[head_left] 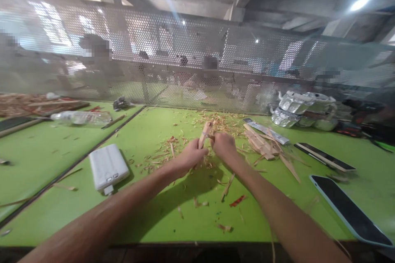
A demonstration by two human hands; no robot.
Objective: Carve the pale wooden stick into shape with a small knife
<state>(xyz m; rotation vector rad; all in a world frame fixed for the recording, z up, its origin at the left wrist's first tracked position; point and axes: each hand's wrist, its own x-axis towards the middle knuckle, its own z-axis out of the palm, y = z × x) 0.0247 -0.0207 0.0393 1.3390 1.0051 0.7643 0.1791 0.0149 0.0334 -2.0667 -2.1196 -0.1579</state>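
Both my hands meet over the middle of the green table (145,131). My left hand (190,155) grips a thin wooden stick (205,131) that points up and away from me. My right hand (224,146) is closed against the same stick near its upper part; whether it holds a small tool I cannot tell. Wood shavings (168,148) lie scattered under and beyond the hands. A pile of cut wooden strips (261,144) sits just right of my right hand.
A white power bank (108,167) lies at the left. A phone (348,209) sits at the right edge and a second phone (324,156) lies beyond it. A plastic bottle (80,118) lies far left. Foil containers (304,109) stand against the perforated metal screen (197,57).
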